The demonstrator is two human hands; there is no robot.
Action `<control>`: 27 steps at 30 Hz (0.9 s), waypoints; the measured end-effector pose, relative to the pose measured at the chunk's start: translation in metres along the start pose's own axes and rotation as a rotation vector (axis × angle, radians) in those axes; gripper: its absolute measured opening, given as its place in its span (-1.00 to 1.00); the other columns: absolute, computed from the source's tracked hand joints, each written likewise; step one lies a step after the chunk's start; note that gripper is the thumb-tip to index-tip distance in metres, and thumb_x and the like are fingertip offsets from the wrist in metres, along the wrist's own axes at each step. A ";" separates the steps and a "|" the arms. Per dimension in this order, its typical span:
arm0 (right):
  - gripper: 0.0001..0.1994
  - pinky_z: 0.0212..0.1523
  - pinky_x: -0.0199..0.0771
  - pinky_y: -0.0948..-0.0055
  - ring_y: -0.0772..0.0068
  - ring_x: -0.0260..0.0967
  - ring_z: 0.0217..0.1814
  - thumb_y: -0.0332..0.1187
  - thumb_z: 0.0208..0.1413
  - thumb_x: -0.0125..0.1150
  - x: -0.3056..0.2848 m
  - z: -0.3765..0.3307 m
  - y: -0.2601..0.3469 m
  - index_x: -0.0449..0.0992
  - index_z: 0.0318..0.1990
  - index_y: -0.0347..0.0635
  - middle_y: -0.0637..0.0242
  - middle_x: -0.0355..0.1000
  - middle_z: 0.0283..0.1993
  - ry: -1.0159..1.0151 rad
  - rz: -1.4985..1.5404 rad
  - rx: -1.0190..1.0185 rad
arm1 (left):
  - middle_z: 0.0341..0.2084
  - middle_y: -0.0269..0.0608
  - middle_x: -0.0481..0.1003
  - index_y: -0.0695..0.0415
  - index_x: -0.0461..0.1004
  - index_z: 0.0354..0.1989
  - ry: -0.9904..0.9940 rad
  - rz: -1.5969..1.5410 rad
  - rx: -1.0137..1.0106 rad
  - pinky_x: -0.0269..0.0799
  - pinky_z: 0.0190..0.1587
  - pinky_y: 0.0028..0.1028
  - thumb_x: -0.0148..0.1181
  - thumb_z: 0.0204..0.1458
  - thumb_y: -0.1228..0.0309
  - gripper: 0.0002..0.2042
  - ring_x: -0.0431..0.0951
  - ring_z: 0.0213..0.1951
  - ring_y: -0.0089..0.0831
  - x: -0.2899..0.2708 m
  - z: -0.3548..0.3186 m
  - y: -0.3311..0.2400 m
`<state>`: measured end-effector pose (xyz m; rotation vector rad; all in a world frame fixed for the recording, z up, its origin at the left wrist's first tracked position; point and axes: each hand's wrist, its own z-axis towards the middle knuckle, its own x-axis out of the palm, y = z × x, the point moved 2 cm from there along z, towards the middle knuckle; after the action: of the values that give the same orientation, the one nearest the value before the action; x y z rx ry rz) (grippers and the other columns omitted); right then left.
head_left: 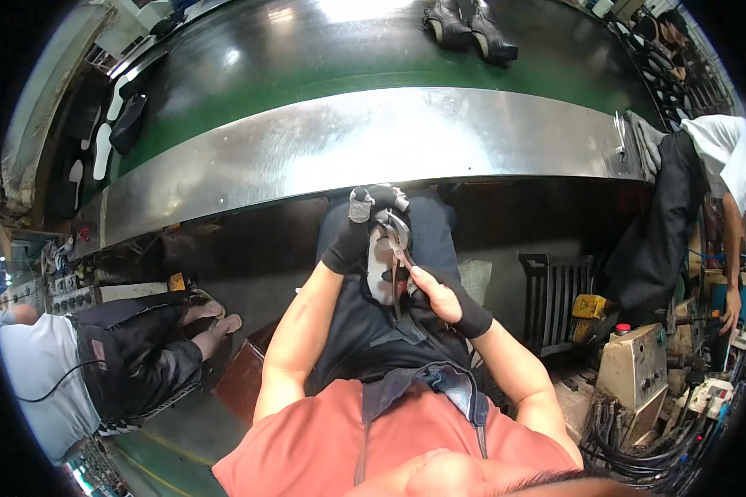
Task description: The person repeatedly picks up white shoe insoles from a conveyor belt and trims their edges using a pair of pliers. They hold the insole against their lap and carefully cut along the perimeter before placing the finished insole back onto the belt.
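Below the steel conveyor rail (373,141), the gloved left hand (358,228) clenches a lasted shoe (383,265); the right hand (439,296) grasps pincers (398,263), pulling its upper, seemingly mid-lasting and unfinished.

Black shoes (471,26) on green conveyor (307,66)

black gloves (352,236) on the hands, grey shoe (383,265), green conveyor belt (323,58), orange shirt (323,439).
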<state>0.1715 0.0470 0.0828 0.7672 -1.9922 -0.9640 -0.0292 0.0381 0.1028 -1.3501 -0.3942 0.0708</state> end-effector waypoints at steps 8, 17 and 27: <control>-0.65 -0.46 0.24 0.40 0.37 0.25 -0.51 -0.17 0.34 -0.19 0.034 0.023 -0.046 0.43 -0.35 -0.21 0.27 0.30 -0.55 -0.410 -0.755 -0.492 | -0.25 -0.15 0.56 0.22 0.58 -0.36 -0.033 0.089 0.055 0.17 0.20 -0.27 -0.39 0.20 -0.20 -0.27 0.42 0.01 -0.26 -0.009 -0.006 0.002; -0.67 -0.03 0.37 0.16 -0.07 0.37 0.01 -0.30 0.15 0.02 0.012 -0.059 -0.064 0.38 0.02 -0.27 -0.09 0.38 -0.01 0.284 -1.023 -0.265 | 0.28 0.10 0.14 0.30 0.07 0.28 -0.066 0.121 -0.087 -0.06 0.35 -0.18 -0.31 0.12 -0.31 -0.14 0.13 0.32 -0.13 0.033 -0.111 -0.050; -0.62 0.05 0.34 0.13 -0.08 0.35 0.07 -0.28 0.12 0.07 0.002 -0.068 -0.098 0.37 0.07 -0.25 -0.08 0.36 0.05 0.425 -1.137 -0.339 | 0.28 0.05 0.17 0.29 0.18 0.26 -0.057 0.020 -0.111 -0.18 0.38 -0.22 -0.14 0.13 -0.24 -0.21 0.03 0.37 -0.13 0.025 -0.142 -0.028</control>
<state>0.2450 -0.0310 0.0308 1.7742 -0.8834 -1.5204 0.0339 -0.0943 0.1126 -1.4640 -0.4380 0.1052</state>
